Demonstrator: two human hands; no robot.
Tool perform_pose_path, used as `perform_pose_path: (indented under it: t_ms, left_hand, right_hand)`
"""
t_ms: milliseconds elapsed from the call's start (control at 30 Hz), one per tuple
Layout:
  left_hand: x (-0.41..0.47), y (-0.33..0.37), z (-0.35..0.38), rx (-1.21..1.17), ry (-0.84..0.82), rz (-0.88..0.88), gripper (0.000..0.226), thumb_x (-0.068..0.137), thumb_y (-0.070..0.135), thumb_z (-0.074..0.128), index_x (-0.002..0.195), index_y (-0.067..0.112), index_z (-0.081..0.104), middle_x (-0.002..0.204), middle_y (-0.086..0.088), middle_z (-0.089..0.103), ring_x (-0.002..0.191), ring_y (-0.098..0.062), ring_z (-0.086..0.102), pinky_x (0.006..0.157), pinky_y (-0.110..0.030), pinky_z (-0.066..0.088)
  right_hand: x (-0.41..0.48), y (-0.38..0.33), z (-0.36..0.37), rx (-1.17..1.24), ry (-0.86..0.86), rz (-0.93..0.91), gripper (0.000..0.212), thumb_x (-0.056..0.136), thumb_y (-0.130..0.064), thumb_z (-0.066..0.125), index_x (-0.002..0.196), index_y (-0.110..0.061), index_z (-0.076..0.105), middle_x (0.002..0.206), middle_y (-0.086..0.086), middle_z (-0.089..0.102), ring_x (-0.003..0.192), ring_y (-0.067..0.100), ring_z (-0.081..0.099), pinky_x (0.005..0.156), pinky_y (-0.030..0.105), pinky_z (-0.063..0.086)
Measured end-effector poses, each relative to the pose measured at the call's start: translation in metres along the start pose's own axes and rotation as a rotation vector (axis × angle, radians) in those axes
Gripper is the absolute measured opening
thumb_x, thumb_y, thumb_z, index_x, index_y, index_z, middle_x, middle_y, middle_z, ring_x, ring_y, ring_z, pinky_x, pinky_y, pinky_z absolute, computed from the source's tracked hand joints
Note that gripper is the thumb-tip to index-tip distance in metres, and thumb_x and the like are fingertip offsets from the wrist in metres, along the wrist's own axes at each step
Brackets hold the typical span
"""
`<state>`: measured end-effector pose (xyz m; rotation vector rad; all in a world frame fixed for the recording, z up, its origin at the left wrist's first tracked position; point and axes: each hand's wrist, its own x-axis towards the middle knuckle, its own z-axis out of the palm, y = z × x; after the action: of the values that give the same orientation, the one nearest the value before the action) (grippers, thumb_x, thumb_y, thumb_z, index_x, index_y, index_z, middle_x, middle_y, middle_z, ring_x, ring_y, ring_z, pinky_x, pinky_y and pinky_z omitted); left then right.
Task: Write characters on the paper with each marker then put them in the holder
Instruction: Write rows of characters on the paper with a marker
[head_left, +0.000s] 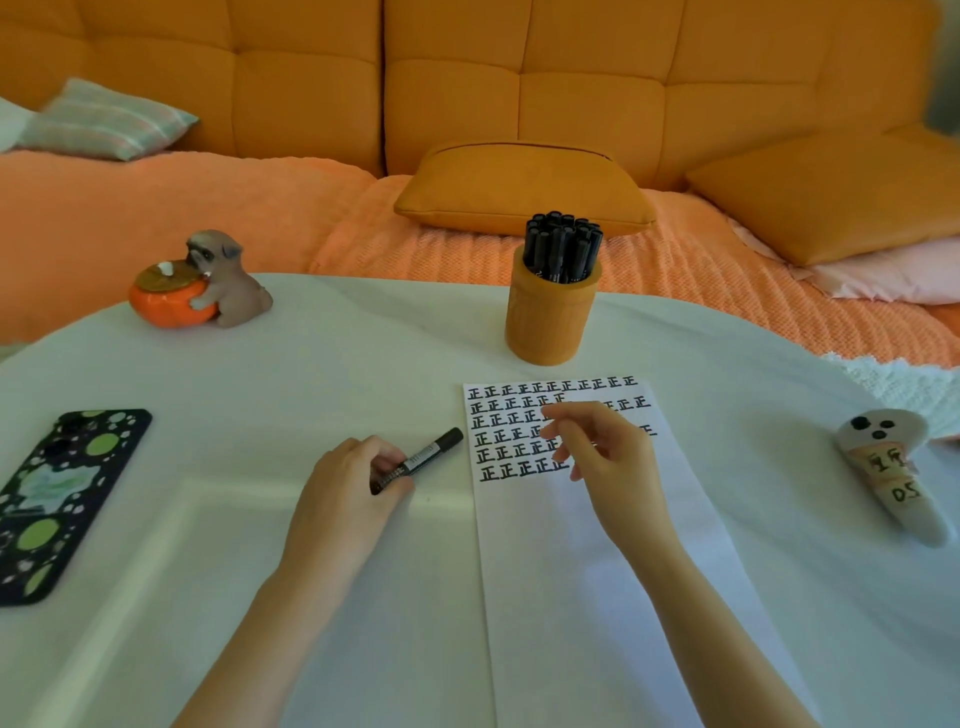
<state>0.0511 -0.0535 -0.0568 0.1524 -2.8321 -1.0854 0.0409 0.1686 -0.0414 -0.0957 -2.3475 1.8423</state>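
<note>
left hand (348, 483): fingers and thumb curled round the back half of the marker (423, 456), so it's being gripped for real, not just touched

marker: black one. The front end pokes out past the fingertips, angled toward the paper (597, 597) and stopping just short of its edge. It looks capped to me, but I honestly can't tell for sure

right hand (608, 457): loose, fingers softly bent with nothing in them, hovering over the written rows

paper: directly under the right fingers, six rows of characters, the last row only part filled

holder (550, 322): orange cup standing upright beyond the right fingertips, just past the top edge of the paper, already crammed with black markers (563, 249)

how the marker handles: my guess is light, stiff plastic with a smooth barrel, so a bit slippy. I'd pinch it mid-barrel around the printed label rather than at the end

how the paper handles: thin and floppy, and it'll probably skate on the tablecloth, so I'd pin it with flat fingers beside the row

drop-off: it's tight in there, so aim for a gap and slide the marker in straight
</note>
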Motion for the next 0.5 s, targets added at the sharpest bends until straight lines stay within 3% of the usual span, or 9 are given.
perform_pose_path:
  t_ms: [167, 300, 367, 500]
  left_hand:
    - [-0.003, 0.015, -0.004, -0.211, 0.045, 0.110, 0.009, 0.084, 0.022, 0.067, 0.090, 0.028, 0.064, 0.085, 0.011, 0.061, 0.072, -0.005, 0.058, 0.060, -0.014, 0.042]
    - [-0.009, 0.033, -0.004, -0.275, -0.064, 0.224, 0.007, 0.085, 0.027, 0.064, 0.092, 0.031, 0.065, 0.084, 0.008, 0.061, 0.073, -0.008, 0.058, 0.058, -0.014, 0.044]
    - [-0.012, 0.038, -0.001, -0.285, -0.120, 0.248, 0.008, 0.087, 0.031, 0.061, 0.093, 0.035, 0.063, 0.081, 0.010, 0.060, 0.067, -0.008, 0.060, 0.063, -0.020, 0.047]
    - [-0.016, 0.043, 0.004, -0.313, -0.181, 0.231, 0.005, 0.091, 0.033, 0.053, 0.091, 0.033, 0.057, 0.065, 0.014, 0.057, 0.054, -0.005, 0.051, 0.054, -0.012, 0.037]
  right_hand:
    - [-0.009, -0.006, 0.012, 0.118, -0.093, 0.079, 0.013, 0.095, -0.021, 0.056, 0.100, -0.016, 0.068, 0.070, 0.001, 0.065, 0.057, 0.014, 0.051, 0.049, 0.026, 0.041]
    - [-0.016, -0.018, 0.021, 0.210, -0.250, 0.125, 0.038, 0.081, -0.045, 0.060, 0.102, -0.014, 0.065, 0.064, 0.003, 0.057, 0.051, 0.015, 0.041, 0.046, 0.026, 0.034]
    - [-0.018, -0.020, 0.023, 0.206, -0.247, 0.119, 0.034, 0.085, -0.040, 0.061, 0.095, -0.008, 0.065, 0.060, 0.003, 0.054, 0.050, 0.015, 0.039, 0.047, 0.025, 0.031]
    - [-0.016, -0.019, 0.022, 0.246, -0.165, 0.104, 0.036, 0.091, -0.028, 0.060, 0.083, 0.007, 0.056, 0.058, 0.004, 0.054, 0.048, 0.016, 0.039, 0.046, 0.026, 0.031]
